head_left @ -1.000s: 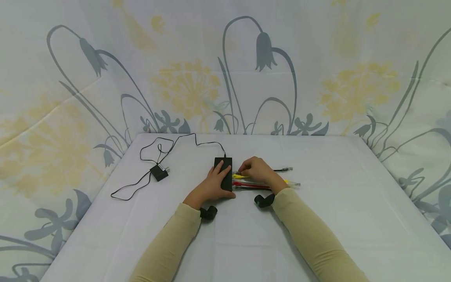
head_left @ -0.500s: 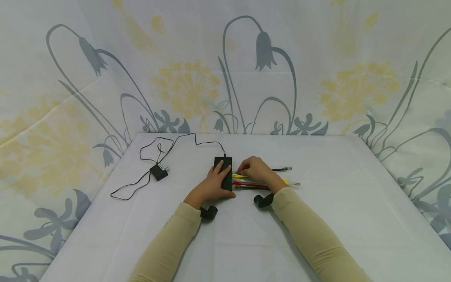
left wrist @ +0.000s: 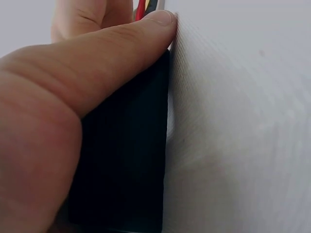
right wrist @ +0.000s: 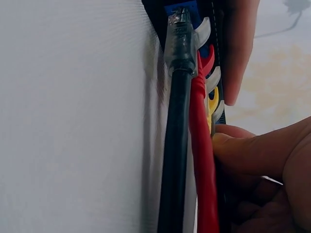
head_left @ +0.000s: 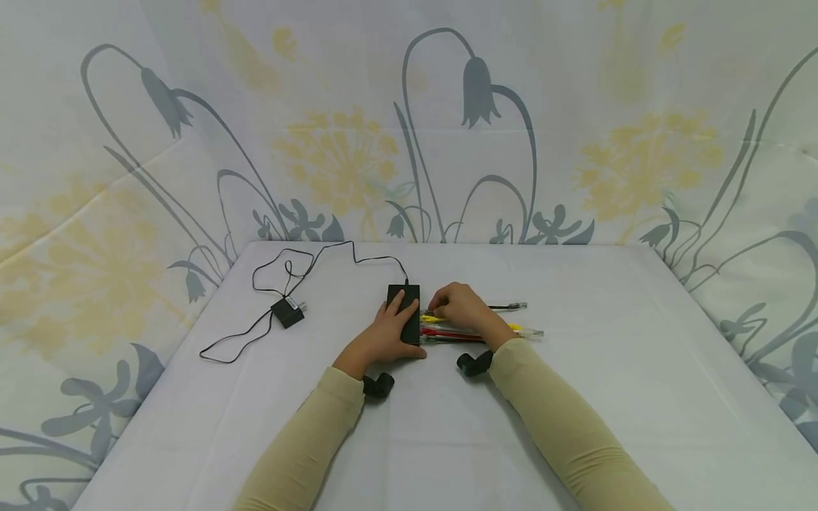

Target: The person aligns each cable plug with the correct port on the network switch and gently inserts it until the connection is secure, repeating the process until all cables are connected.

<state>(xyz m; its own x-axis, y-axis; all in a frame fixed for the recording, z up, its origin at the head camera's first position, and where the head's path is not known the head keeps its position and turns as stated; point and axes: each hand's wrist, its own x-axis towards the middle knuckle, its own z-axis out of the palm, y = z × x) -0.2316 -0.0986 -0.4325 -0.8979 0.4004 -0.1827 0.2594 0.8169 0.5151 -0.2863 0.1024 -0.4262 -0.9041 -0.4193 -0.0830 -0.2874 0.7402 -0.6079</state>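
Note:
A black network switch (head_left: 412,328) lies mid-table. My left hand (head_left: 380,333) grips it, fingers spread over the top and thumb (left wrist: 131,46) along its near end. At the right side, my right hand (head_left: 461,306) pinches a black Ethernet cable (head_left: 506,307) close to the switch; its held end is hidden by the fingers. Below that hand runs a yellow Ethernet cable (head_left: 432,319). In the right wrist view a red Ethernet cable (right wrist: 204,160) and another black Ethernet cable (right wrist: 172,155) lead to the switch's row of ports; the nearer black one's clear plug sits at a blue port (right wrist: 193,8).
A thin black power cord (head_left: 377,258) enters the far end of the switch. It loops left to a black power adapter (head_left: 287,312). Loose cable ends with clear plugs (head_left: 533,333) lie right of the right wrist. A flower-patterned curtain (head_left: 345,156) stands behind the table.
My right hand has shifted slightly left towards the switch, and the far black cable has moved with it. The left hand stays on the switch.

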